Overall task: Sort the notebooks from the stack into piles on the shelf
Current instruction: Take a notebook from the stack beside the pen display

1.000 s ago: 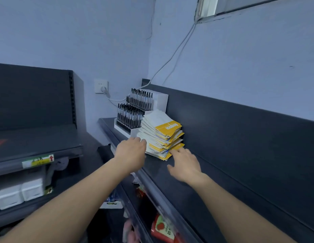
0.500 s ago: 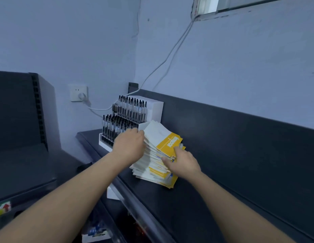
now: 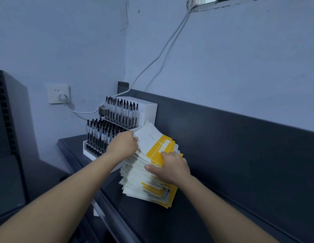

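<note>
A loose stack of white and yellow notebooks lies on the dark shelf, leaning and fanned out. The top notebook has a white and yellow cover and is tilted up. My left hand grips the stack's upper left edge, fingers curled round the top notebooks. My right hand holds the near right side, thumb pressed against the page edges and fingers curled over the top cover.
A white tiered pen display full of black pens stands just behind the stack. The shelf's dark back panel runs along the right. A wall socket with a plugged-in cable is at left. Bare shelf surface lies in front of the stack.
Both hands went from reaching toward the stack to gripping it at its left and right sides. The upper notebooks now tilt up. The view moved closer.
</note>
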`<action>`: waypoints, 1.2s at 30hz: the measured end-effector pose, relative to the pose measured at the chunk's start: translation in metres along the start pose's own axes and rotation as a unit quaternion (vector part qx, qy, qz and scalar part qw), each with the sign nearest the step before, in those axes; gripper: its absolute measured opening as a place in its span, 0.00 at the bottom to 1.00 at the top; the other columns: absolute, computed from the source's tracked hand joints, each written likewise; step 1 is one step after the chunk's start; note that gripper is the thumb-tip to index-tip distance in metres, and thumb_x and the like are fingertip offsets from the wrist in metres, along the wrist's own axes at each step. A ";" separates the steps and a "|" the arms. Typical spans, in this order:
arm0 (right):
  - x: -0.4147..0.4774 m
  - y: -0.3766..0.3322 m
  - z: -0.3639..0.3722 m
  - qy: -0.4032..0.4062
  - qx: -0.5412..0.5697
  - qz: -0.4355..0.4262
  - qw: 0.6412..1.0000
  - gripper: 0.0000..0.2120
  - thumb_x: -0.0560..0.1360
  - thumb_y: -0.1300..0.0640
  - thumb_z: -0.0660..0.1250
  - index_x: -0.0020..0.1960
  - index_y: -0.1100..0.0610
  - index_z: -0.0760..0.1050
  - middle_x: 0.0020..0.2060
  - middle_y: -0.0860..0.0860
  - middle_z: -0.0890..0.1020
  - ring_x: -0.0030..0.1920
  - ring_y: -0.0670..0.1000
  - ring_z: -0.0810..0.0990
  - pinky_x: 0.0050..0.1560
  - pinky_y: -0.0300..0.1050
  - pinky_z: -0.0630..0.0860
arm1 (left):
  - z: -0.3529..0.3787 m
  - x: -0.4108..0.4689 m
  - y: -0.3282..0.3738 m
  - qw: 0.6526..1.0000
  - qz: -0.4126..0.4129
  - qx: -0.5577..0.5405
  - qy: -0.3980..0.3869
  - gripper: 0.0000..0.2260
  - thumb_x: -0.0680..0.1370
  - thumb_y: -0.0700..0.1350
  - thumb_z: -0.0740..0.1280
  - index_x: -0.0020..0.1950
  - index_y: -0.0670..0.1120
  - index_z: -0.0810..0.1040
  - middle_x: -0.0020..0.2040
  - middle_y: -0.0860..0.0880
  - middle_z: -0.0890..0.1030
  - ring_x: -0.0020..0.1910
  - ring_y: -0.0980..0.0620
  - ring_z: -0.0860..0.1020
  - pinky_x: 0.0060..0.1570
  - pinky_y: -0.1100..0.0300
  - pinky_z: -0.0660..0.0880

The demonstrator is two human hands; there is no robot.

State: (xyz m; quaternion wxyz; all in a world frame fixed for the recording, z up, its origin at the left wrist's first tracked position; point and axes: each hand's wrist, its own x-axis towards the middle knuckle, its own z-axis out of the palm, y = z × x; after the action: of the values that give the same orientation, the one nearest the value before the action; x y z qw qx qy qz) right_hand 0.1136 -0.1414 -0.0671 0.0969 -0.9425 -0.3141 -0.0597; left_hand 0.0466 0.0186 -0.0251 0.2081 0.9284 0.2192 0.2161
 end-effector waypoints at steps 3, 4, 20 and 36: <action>0.002 -0.010 0.000 0.012 0.026 -0.017 0.999 0.33 0.70 0.27 0.58 0.62 0.52 0.70 0.60 0.51 0.75 0.63 0.54 0.69 0.59 0.52 0.70 | -0.002 0.002 -0.004 0.998 -0.017 -0.037 0.046 0.13 0.81 0.49 0.59 0.61 0.43 0.73 0.52 0.44 0.79 0.46 0.45 0.77 0.43 0.54 0.74; 0.001 -0.013 -0.001 0.010 0.048 -0.023 0.999 0.33 0.70 0.29 0.60 0.65 0.51 0.69 0.61 0.50 0.74 0.64 0.53 0.69 0.59 0.51 0.70 | -0.003 0.003 -0.006 0.997 -0.024 -0.042 0.066 0.13 0.81 0.50 0.60 0.60 0.43 0.73 0.50 0.45 0.79 0.45 0.45 0.78 0.41 0.54 0.74; -0.004 -0.019 -0.007 0.036 0.169 -0.012 0.985 0.44 0.68 0.41 0.74 0.76 0.46 0.54 0.69 0.49 0.70 0.68 0.56 0.69 0.63 0.50 0.68 | -0.008 0.016 -0.023 0.984 -0.050 -0.171 0.016 0.06 0.76 0.41 0.61 0.48 0.42 0.77 0.37 0.45 0.79 0.32 0.46 0.76 0.33 0.58 0.70; -0.003 -0.020 -0.006 0.092 0.305 0.082 0.944 0.37 0.64 0.38 0.75 0.66 0.49 0.65 0.56 0.45 0.77 0.58 0.50 0.75 0.53 0.46 0.72 | -0.011 0.006 -0.027 0.988 -0.041 -0.130 0.069 0.08 0.78 0.44 0.64 0.54 0.44 0.79 0.42 0.46 0.81 0.39 0.45 0.79 0.34 0.57 0.72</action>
State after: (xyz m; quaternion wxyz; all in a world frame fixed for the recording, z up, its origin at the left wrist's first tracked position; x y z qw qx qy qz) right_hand 0.0988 -0.1286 -0.0591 0.4127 -0.8808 -0.2286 -0.0392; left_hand 0.0377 0.0471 -0.0277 0.3207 0.8664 0.2411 0.2972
